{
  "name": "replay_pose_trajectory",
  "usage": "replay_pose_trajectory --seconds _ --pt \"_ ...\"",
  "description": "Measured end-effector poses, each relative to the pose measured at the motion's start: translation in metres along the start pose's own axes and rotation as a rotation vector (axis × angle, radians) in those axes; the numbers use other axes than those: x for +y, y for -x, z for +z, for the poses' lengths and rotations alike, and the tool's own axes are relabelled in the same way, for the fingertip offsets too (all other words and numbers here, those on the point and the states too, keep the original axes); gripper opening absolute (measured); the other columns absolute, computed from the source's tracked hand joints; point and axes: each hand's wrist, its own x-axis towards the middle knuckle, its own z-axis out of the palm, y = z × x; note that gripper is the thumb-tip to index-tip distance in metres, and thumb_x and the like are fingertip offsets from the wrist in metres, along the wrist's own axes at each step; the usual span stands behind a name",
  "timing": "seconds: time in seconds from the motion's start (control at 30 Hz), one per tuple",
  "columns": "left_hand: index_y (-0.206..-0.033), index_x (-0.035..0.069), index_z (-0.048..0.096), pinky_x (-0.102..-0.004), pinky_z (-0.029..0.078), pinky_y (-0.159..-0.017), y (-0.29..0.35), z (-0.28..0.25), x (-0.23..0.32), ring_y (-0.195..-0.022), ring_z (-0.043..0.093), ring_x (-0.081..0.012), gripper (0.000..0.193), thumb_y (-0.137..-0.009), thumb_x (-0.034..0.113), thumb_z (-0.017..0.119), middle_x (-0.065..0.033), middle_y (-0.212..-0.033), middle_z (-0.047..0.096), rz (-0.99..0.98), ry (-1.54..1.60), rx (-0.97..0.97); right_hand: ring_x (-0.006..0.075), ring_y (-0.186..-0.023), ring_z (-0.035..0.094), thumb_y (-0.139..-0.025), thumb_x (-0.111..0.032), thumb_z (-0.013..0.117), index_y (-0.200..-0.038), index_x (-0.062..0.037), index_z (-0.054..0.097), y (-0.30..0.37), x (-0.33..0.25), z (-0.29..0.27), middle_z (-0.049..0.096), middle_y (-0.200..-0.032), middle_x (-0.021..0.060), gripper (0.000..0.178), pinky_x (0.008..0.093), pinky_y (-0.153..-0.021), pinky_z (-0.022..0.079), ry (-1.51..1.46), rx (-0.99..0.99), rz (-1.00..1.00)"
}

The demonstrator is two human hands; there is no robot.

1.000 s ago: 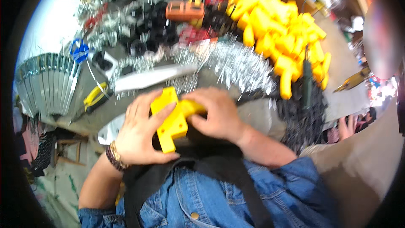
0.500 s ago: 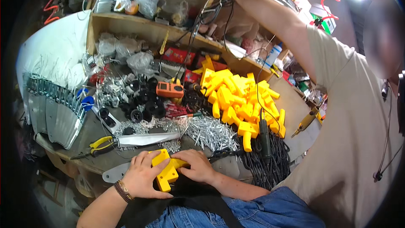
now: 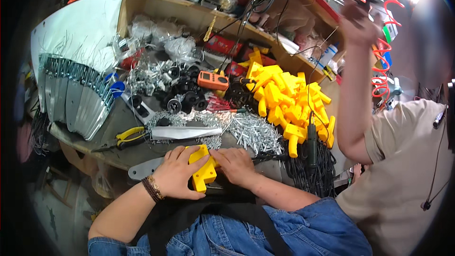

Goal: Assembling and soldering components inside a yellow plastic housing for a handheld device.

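Observation:
A yellow plastic housing with small round holes is held in front of me at the bench's near edge. My left hand grips its left side, thumb below and fingers over the top. From the right, my right hand is closed over the part's narrower right end, mostly hiding it. A grey metal blade-shaped plate with a hole in it lies beside my left hand. Just beyond my hands are a white folded strip and a pile of silver screws.
Yellow-handled pliers lie at left, near a fanned row of metal plates. Similar yellow housings are heaped at right, above bundled black cables. An orange meter sits among black parts. A co-worker's arm is raised at right.
The co-worker's arm has swung right, away from the shelf's cables; that hand is blurred, with something dark at it. My view has shifted, and both hands still hold the yellow housing.

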Motion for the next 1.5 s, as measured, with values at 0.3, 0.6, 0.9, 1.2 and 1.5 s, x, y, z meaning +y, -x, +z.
replay_pose_trajectory --seconds 0.3,0.6,0.9,1.2,1.5 --pt "-0.142 0.012 0.048 -0.0561 0.031 -0.107 0.004 -0.001 0.007 -0.131 0.037 -0.049 0.097 -0.064 0.059 0.08 -0.0217 -0.15 0.036 -0.013 0.015 -0.046 0.0331 -0.105 0.063 -0.097 -0.029 0.054 -0.12 -0.0102 0.066 -0.015 0.01 -0.013 0.066 -0.114 0.0146 0.032 0.0451 -0.086 0.048 -0.536 -0.307 0.297" --pt "-0.139 0.006 0.047 -0.0519 0.033 -0.109 -0.001 -0.019 -0.003 -0.132 0.04 -0.0444 0.085 -0.071 0.046 0.08 -0.0211 -0.147 0.041 0.042 0.187 -0.037 0.0432 -0.084 0.065 -0.104 -0.038 0.039 -0.092 -0.0038 0.068 -0.052 0.009 -0.016 0.069 -0.086 0.0219 0.046 0.051 -0.076 0.052 -0.336 -0.542 0.396" --pt "-0.111 -0.005 0.062 -0.0302 0.052 -0.072 -0.028 -0.014 -0.037 -0.079 0.064 -0.0139 0.05 -0.087 0.037 0.075 -0.0116 -0.089 0.069 -0.499 0.478 -0.323 0.0368 -0.075 0.068 -0.103 -0.037 0.042 -0.085 -0.0061 0.068 -0.035 0.01 -0.011 0.07 -0.078 0.0159 0.044 0.048 -0.07 0.054 -0.3 -0.35 0.36" --pt "-0.101 -0.003 0.062 -0.0366 0.053 -0.077 -0.051 -0.009 -0.015 -0.085 0.067 -0.0288 0.058 -0.078 0.047 0.079 -0.0175 -0.089 0.068 -0.448 0.463 -0.306 0.0388 -0.085 0.068 -0.105 -0.042 0.032 -0.092 -0.0052 0.07 -0.034 0.026 -0.024 0.071 -0.084 0.0205 0.054 0.0508 -0.079 0.053 -0.322 -0.578 0.416" --pt "-0.113 -0.007 0.059 -0.0276 0.05 -0.083 -0.056 -0.004 -0.04 -0.092 0.062 -0.012 0.054 -0.081 0.029 0.083 -0.008 -0.098 0.068 -0.612 0.916 -0.38 0.0303 -0.092 0.066 -0.085 -0.012 0.063 -0.095 -0.0097 0.069 -0.024 0.118 -0.016 0.063 -0.099 0.008 0.012 0.0421 -0.08 0.053 -0.035 -0.286 0.011"
